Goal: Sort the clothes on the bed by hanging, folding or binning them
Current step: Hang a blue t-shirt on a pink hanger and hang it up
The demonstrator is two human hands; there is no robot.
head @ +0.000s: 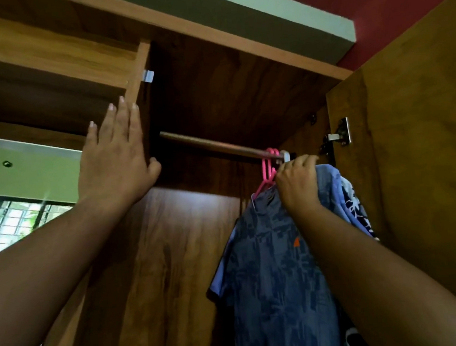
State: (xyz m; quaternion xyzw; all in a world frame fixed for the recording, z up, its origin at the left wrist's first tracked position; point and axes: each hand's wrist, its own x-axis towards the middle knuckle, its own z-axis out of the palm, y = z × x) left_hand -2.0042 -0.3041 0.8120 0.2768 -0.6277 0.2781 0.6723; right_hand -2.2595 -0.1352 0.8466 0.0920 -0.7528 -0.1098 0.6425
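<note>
Head view: my left hand (115,155) lies flat with fingers straight against the wardrobe divider (138,78), bracing. My right hand (296,183) grips the blue shirt (273,265) at its shoulder, just under the pink hangers (269,166) hooked at the right end of the rail (213,145). Risk: tugging down here could drag the shirt off its hanger or tip a hook off the rail. The right side is tight, with the hinge (339,135), open door (413,156) and a patterned garment (355,203) behind. Sliding room lies leftward along the rail.
</note>
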